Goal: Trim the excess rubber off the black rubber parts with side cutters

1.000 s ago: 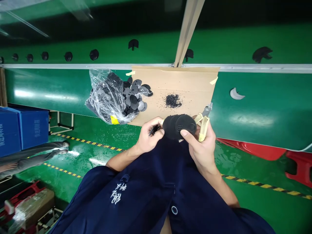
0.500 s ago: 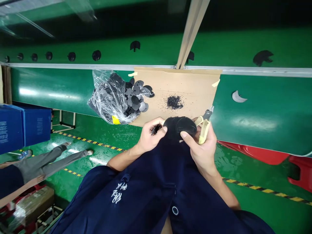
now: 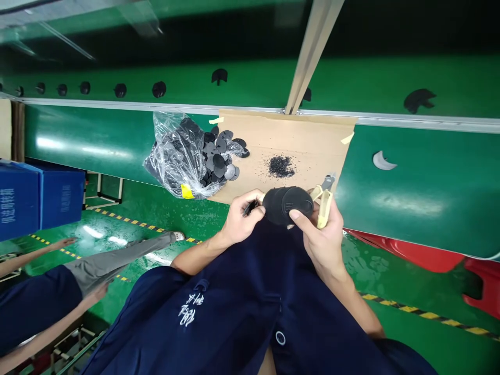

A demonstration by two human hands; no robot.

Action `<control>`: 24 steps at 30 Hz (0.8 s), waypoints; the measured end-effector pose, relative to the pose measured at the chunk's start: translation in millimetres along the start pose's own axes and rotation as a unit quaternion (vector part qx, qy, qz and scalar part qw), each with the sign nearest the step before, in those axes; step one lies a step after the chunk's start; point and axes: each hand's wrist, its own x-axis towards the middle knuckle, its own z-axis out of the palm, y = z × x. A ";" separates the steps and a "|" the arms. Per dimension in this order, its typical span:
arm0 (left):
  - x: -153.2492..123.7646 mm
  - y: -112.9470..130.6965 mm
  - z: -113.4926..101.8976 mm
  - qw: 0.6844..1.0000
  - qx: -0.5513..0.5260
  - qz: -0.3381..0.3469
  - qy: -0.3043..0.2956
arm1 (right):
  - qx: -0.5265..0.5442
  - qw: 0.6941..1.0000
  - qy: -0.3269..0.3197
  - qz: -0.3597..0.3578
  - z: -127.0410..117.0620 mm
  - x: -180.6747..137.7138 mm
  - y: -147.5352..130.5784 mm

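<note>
In front of my body, several overlapping black oval plastic discs point(image 3: 287, 204) are held between both hands. My left hand point(image 3: 242, 217) is closed at their left end, with more dark disc edges between its fingers. My right hand point(image 3: 326, 232) presses its thumb on the rightmost disc and also keeps hold of cream-handled nippers point(image 3: 325, 200); their metal jaws point away from me. Just beyond the discs, a heap of small black scraps point(image 3: 281, 165) lies on a cardboard sheet point(image 3: 258, 125). How the fingers sit behind the discs is hidden.
A clear plastic bag point(image 3: 175, 156) of black discs spills onto the cardboard's left side. A grey crescent-shaped piece point(image 3: 384, 160) lies on the green bench point(image 3: 429, 182) at right. Blue boxes point(image 3: 62, 198) stand at left, where another person point(image 3: 42, 297) walks by. Red chairs point(image 3: 414, 250) are below right.
My hands keep the same hold on the discs and nippers, with only a slight shift of the nippers to the left. The other person at left has moved further into view.
</note>
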 end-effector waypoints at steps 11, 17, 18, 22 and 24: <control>-3.9 -5.4 2.1 0.999 -0.046 -0.019 0.005 | 0.027 0.999 -0.012 0.041 0.2 5.1 -1.4; -9.4 -4.9 0.0 0.997 -0.071 -0.025 0.013 | 0.026 0.998 -0.024 0.049 0.7 7.1 0.7; -10.2 -4.4 0.0 0.997 -0.064 -0.025 0.016 | 0.020 0.998 -0.026 0.045 0.4 6.4 1.7; -11.6 -2.1 1.1 0.999 -0.021 -0.002 0.047 | -0.022 1.000 -0.021 0.002 -1.7 2.8 6.8; -11.8 -1.6 1.7 0.998 -0.003 0.009 0.054 | -0.033 0.999 -0.018 -0.013 -2.7 2.0 8.8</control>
